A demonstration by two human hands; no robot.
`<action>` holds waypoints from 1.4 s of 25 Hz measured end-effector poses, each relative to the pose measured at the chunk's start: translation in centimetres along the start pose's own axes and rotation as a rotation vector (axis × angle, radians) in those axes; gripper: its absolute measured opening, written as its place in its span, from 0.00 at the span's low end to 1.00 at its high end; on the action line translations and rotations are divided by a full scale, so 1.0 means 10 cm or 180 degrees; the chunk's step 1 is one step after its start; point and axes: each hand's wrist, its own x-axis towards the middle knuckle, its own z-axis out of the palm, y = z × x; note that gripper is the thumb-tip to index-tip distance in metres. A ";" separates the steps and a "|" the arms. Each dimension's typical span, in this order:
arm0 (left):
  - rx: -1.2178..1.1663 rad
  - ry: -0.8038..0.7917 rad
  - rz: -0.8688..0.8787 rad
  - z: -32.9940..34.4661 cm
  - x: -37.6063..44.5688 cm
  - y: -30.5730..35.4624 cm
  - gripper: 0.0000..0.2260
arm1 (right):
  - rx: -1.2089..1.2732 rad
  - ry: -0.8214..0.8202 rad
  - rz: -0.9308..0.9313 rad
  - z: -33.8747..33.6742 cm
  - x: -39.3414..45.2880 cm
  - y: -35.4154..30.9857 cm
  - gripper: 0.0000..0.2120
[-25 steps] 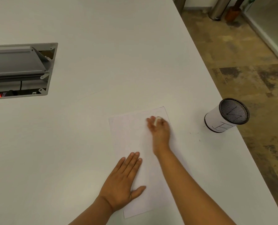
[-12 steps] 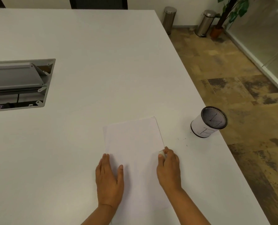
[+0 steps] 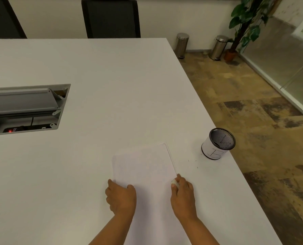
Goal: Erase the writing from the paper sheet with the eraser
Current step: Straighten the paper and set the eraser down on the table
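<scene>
Fingers of left hand [image 3: 121, 198] now curled at paper sheet [image 3: 143, 167] edge, lower centre; eraser [image 3: 174, 183] pinched in right hand [image 3: 182, 197]. Sheet should be flattened, strokes kept light.

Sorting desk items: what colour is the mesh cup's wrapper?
White, with a hand-drawn letter B on the mesh cup; head view.

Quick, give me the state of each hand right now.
Left hand: fingers curled at the left edge of the paper; whether it grips the sheet cannot be told.
Right hand: holding the eraser at the paper's right edge.
</scene>
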 end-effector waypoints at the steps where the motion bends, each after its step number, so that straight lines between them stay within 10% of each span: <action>1: -0.0061 -0.0009 -0.0059 0.00 0.03 -0.02 0.28 | 0.0041 -0.0015 -0.0012 -0.01 0.00 0.01 0.17; 7: -0.0970 -0.0551 -0.0424 -0.17 0.12 0.02 0.19 | 0.0171 -0.0173 -0.0155 -0.07 0.05 0.10 0.16; 20: -0.1011 -0.0519 0.0086 -0.20 -0.06 0.03 0.32 | 0.0354 -0.0347 -0.0224 -0.14 0.10 0.16 0.16; 24: -0.1132 -0.0983 -0.0231 -0.26 0.02 -0.19 0.20 | 0.0555 -0.0335 -0.0113 -0.13 0.11 0.14 0.15; 35: -0.0208 -0.0477 0.0163 -0.24 0.27 -0.03 0.13 | 0.2305 0.1033 0.2435 -0.58 -0.82 0.38 0.16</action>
